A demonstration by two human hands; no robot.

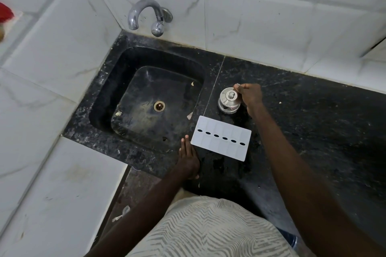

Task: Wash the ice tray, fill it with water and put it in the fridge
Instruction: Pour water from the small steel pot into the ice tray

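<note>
A white ice tray [221, 138] lies on the black stone counter, just right of the sink, with a row of dark oval holes down its middle. My left hand [188, 156] rests flat on the counter edge, fingertips beside the tray's left corner, holding nothing. My right hand [249, 95] is farther back, fingers pinched on a small pale object I cannot identify, right next to a shiny steel lidded container [229, 100]. A chrome tap [146, 15] sticks out of the wall above the sink; no water is running.
The black sink [108, 98] holds a few scraps and a brass drain [159, 106]. White marbled tiles cover the walls behind and to the left. The dark counter [313, 123] stretches away to the right. A red object [5, 12] sits at the far left edge.
</note>
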